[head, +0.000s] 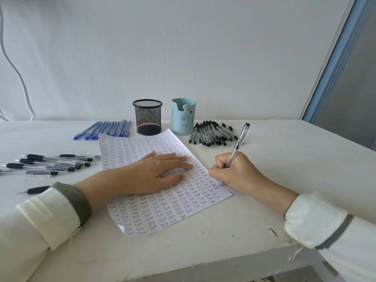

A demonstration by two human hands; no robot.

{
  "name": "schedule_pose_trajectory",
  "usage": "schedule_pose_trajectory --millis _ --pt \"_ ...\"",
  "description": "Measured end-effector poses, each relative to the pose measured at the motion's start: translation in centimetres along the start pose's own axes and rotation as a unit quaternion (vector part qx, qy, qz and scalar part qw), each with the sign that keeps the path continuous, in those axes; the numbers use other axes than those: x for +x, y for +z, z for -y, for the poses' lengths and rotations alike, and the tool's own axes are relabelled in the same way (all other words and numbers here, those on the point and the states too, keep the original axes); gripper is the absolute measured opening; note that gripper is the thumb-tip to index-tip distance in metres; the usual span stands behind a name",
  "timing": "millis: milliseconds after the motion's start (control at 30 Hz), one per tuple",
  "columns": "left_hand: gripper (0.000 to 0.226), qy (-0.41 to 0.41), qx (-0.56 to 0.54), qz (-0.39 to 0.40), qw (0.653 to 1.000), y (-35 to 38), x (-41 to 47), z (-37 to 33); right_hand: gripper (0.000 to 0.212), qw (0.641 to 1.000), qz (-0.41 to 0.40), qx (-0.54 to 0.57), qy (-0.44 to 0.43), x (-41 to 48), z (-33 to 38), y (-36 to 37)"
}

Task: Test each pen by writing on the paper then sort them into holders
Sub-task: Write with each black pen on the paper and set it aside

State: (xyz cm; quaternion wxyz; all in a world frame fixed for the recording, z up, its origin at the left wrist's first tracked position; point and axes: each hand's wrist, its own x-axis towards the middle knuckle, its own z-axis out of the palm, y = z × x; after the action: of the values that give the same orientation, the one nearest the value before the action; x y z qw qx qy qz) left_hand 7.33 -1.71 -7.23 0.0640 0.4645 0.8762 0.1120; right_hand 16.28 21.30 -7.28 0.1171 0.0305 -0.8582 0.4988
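Right hand (234, 174): fingers curled round a clear-barrelled black pen (241, 139), pinching it low. The tip sits on the right edge of the paper (154, 216), at the end of a row of "Test".

Left hand (160, 169): flat, fingers spread, pressing on mid-sheet.

Risks:
- The tip is at the margin, so the next stroke may run onto the table (264, 210).
- The sheet is almost full, so a faint mark could be lost among the old ones.
- The left palm lies on the writing and may smear it if the ink is wet.
- Three loose piles lie well apart: blue pens (107, 129), capped black pens (213, 135) and grip pens (50, 163). A tested pen set down among them could be mixed in with the rest.

The mesh holder (148, 117) and bear holder (183, 117) stand behind the paper with no pens showing above their rims.
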Motion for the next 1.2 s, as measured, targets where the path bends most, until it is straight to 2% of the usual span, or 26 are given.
schedule_pose_trajectory --millis 233,333,467,533,633,767,867,1000,1100,1133,1167,1200 --pt "0.050 -0.001 -0.003 0.002 1.000 -0.1 -0.1 -0.1 0.055 0.996 -0.035 0.064 0.046 0.3 1.2 -1.0" --pt "0.054 0.000 -0.005 -0.002 1.000 0.0 -0.2 -0.2 0.033 0.992 -0.035 0.105 0.060 1.1 2.1 -1.3" --pt "0.049 0.000 -0.002 -0.004 1.000 -0.1 -0.2 -0.3 0.039 0.975 -0.033 0.209 0.074 4.1 3.5 -1.8" --pt "0.048 0.000 0.000 -0.003 1.000 -0.2 -0.3 -0.4 0.034 0.958 -0.025 0.281 0.056 6.0 4.7 -2.1" --pt "0.048 -0.001 -0.002 0.001 1.000 -0.3 -0.4 -0.5 0.023 0.911 -0.038 0.407 0.043 8.6 5.6 -2.4" --pt "0.048 0.003 -0.003 -0.005 1.000 -0.3 -0.4 -0.6 0.012 0.878 -0.055 0.470 0.075 9.6 3.5 -1.9" --pt "0.048 0.006 0.003 -0.005 1.000 -0.4 -0.4 -0.5 0.005 0.878 -0.048 0.471 0.075 9.6 2.0 -2.5" --pt "0.050 0.006 0.004 -0.002 1.000 -0.4 -0.3 -0.5 0.010 0.880 -0.053 0.469 0.049 9.6 1.6 -3.5" --pt "0.050 0.006 0.006 -0.003 1.000 -0.3 -0.2 -0.4 0.005 0.884 -0.080 0.461 0.009 10.1 1.1 -3.7" --pt "0.050 0.006 0.007 -0.004 1.000 -0.3 -0.2 -0.4 0.003 0.899 -0.106 0.424 -0.019 10.3 0.7 -3.9" --pt "0.049 0.007 0.007 -0.006 1.000 -0.2 -0.2 -0.4 0.006 0.929 -0.145 0.338 -0.050 10.4 0.1 -4.2" --pt "0.049 0.007 0.007 -0.007 1.000 -0.2 -0.2 -0.3 0.008 0.958 -0.190 0.202 -0.078 10.5 -0.6 -4.5"
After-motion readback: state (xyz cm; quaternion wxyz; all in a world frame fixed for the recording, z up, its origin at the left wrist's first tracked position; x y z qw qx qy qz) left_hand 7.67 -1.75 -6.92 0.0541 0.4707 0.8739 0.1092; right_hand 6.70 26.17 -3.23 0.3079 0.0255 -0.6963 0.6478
